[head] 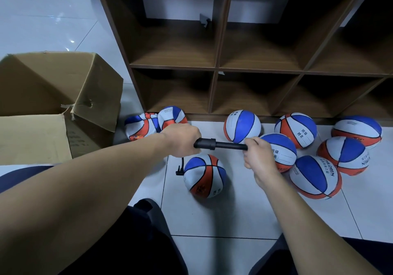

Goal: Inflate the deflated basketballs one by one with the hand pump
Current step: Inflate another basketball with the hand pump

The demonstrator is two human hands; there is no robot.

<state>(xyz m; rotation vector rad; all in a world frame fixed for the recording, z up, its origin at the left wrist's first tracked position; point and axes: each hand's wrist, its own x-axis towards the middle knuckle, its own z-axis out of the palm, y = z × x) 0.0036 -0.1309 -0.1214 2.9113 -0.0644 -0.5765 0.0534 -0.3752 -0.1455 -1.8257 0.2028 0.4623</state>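
Fingers of the left hand (182, 139) and right hand (256, 154) were clamped on opposite ends of one black plastic hand pump (221, 144), held level above a soft red, white and blue basketball (205, 175). Nine such balls lay on the white tiled floor (223, 215): two crumpled, six round.

One head-worn view — looking forward and steeply down, close over the tiled floor (223, 217).

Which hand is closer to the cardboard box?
Left. The left hand holds the pump on the side toward the cardboard box; the right hand holds the pump's other end, farther away.
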